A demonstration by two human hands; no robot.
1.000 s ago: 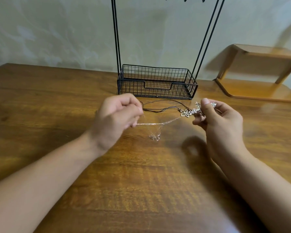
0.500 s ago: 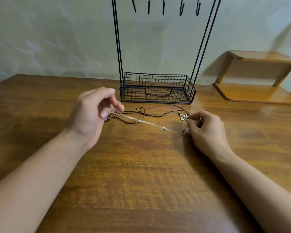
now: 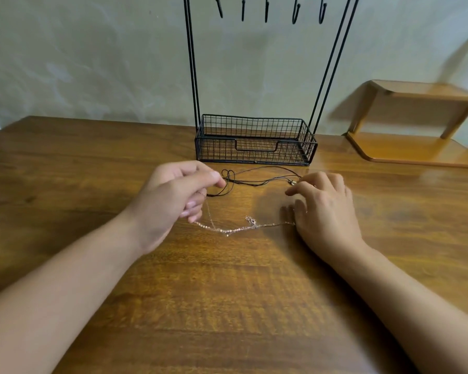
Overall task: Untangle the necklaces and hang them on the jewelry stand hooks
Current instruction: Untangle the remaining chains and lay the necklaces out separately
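The left hand is curled, its thumb and forefinger pinched together at one end of the dark cord necklace, and its lower fingers fold over one end of the thin chain necklace. The right hand lies palm down over the bench with its fingers spread and only slightly bent; its forefinger tip touches the small metal piece at the other end of the cord, and its thumb side rests by the far end of the chain. Whether it actually pinches either one I cannot tell.

Both necklaces lie on the bench between the hands. The cord runs in loops nearer the stand, with a small knot of loops just beside the left thumb. The chain sags in a shallow curve nearer the person, with a small pendant near its middle.

The black wire jewelry stand sits just behind the cord, its basket at the base and its hooks bare above. A wooden shelf stands to the right.
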